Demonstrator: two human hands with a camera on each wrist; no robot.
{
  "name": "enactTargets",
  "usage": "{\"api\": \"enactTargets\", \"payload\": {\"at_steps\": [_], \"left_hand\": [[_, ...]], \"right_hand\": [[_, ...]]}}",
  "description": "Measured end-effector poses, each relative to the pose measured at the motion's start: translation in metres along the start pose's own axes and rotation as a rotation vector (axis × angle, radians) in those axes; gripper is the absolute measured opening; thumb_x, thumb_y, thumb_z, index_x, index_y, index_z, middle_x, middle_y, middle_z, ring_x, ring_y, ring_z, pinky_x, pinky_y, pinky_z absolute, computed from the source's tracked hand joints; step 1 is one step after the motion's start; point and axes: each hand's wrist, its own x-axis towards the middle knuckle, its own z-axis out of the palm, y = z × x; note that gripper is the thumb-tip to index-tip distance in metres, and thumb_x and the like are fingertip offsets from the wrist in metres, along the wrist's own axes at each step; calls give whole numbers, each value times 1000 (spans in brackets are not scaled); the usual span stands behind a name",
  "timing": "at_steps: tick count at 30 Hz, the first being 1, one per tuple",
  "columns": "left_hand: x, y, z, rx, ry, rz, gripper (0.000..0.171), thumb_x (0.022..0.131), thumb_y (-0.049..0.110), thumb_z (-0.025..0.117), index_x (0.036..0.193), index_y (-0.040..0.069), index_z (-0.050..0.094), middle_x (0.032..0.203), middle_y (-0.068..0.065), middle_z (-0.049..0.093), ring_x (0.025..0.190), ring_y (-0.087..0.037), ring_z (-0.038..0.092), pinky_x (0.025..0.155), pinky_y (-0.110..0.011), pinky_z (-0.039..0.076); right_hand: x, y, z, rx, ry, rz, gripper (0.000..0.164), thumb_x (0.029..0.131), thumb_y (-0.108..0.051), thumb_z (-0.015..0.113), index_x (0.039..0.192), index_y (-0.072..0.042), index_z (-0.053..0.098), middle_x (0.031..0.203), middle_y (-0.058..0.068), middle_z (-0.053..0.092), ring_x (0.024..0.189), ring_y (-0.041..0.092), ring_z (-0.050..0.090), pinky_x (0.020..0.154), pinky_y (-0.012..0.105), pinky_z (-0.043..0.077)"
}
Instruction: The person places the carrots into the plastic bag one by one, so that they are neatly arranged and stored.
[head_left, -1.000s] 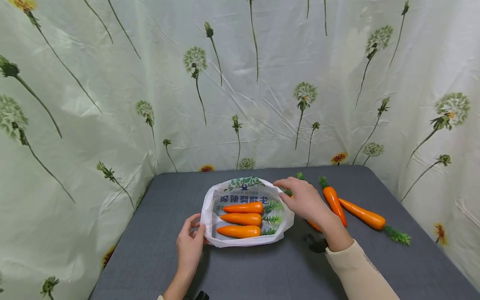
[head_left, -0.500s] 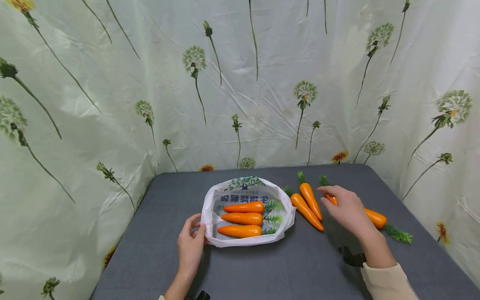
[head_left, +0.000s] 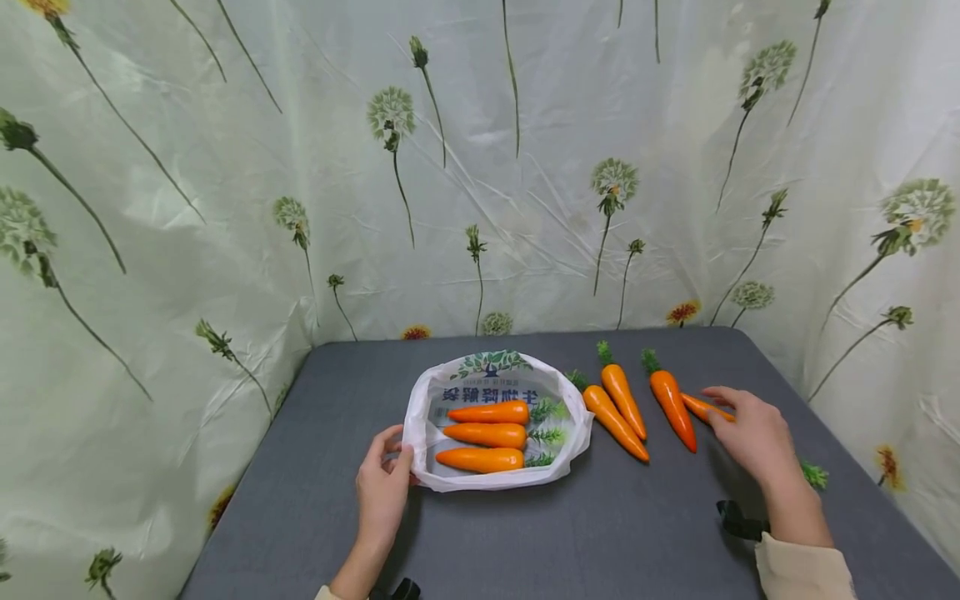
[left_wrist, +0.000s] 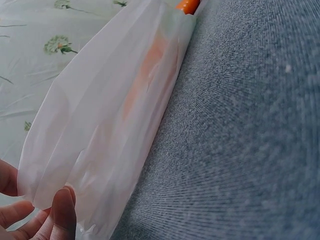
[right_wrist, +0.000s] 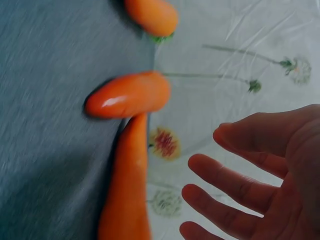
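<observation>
A white plastic bag (head_left: 420,417) with green leaf print lies with its mouth spread wide, and three carrots (head_left: 483,459) with green tops rest inside. My left hand (head_left: 382,487) pinches the bag's left rim between thumb and fingers; the left wrist view shows the thumb (left_wrist: 64,212) against the thin film. Over at the right, my right hand (head_left: 757,437) hovers above the rightmost carrot (head_left: 701,408), hiding its middle. Its fingers are spread and hold nothing, as the right wrist view confirms. Beside it lies a redder carrot (head_left: 672,408), whose side meets that carrot's tip.
Two more carrots (head_left: 615,423) lie side by side just right of the bag, one leafy top close to its rim. Everything stands on a dark grey tabletop (head_left: 525,542). A dandelion-print curtain (head_left: 480,167) hangs behind and along both sides.
My right hand has moved right, from the bag's right rim past the loose carrots to above the rightmost one. The left hand and the bag have stayed in place.
</observation>
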Motion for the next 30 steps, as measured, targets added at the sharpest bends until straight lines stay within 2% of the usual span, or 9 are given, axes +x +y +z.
{"api": "enactTargets", "payload": {"at_steps": [3, 10, 18, 25, 30], "left_hand": [[0, 0, 0, 2, -1, 10, 29, 98, 10, 65, 127, 12, 63, 101, -14, 63, 62, -23, 61, 58, -34, 58], [1, 1, -1, -2, -7, 18, 29, 98, 9, 65, 126, 13, 64, 101, -14, 63, 62, -22, 61, 57, -33, 58], [0, 2, -1, 8, -11, 21, 30, 98, 9, 65, 127, 12, 63, 102, -14, 63, 62, -21, 61, 57, -30, 57], [1, 2, -2, 7, -12, 9, 30, 97, 9, 65, 127, 12, 63, 102, -14, 63, 63, -23, 61, 57, -32, 57], [0, 2, -2, 16, -12, 0, 31, 97, 9, 65, 128, 11, 63, 102, -14, 64, 63, -23, 61, 56, -32, 57]], "right_hand": [[1, 11, 0, -22, 26, 11, 37, 95, -15, 61, 130, -2, 63, 122, 30, 62, 92, 44, 61, 54, 36, 46], [-1, 38, 3, -56, 27, 80, 40, 92, -15, 62, 129, 0, 62, 119, 31, 61, 98, 51, 57, 67, 54, 47], [-4, 55, 0, -60, -26, 104, 48, 92, -23, 66, 132, 1, 58, 121, 33, 60, 97, 51, 56, 70, 55, 45], [-4, 61, -3, -77, -97, 139, 65, 88, -33, 75, 138, 2, 52, 125, 34, 58, 97, 51, 54, 70, 56, 45], [-3, 66, -2, -80, -115, 140, 70, 86, -37, 78, 138, 2, 51, 125, 34, 58, 95, 50, 55, 71, 56, 44]]}}
